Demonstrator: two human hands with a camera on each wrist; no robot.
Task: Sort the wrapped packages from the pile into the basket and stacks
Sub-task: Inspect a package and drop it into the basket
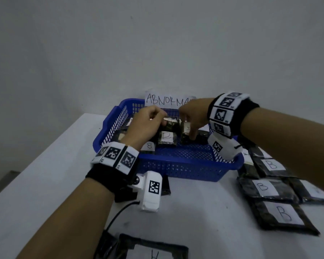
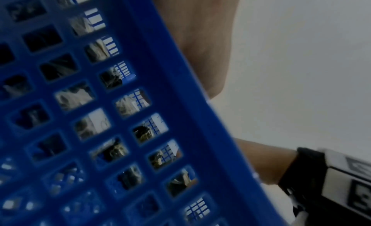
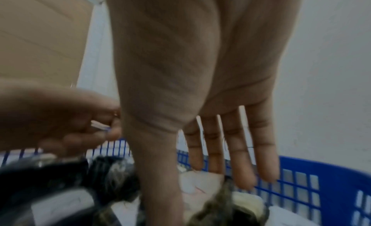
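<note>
A blue lattice basket (image 1: 176,171) with a paper sign reading ABNORMAL (image 1: 166,101) holds a pile of dark wrapped packages. Both hands are inside it. My left hand (image 1: 162,120) has its fingers curled over one dark package (image 1: 170,124). Just to its right, my right hand (image 1: 187,128) holds an upright labelled package (image 1: 185,130) between the thumb and nearly straight fingers (image 3: 236,158). A package labelled B (image 1: 166,137) lies below the hands. In the left wrist view the basket wall (image 2: 140,102) fills most of the frame.
Several flat packages labelled B (image 1: 266,186) lie in overlapping rows on the white table (image 1: 45,184), right of the basket. Another labelled package (image 1: 153,253) sits at the near edge. A grey wall stands close behind the basket.
</note>
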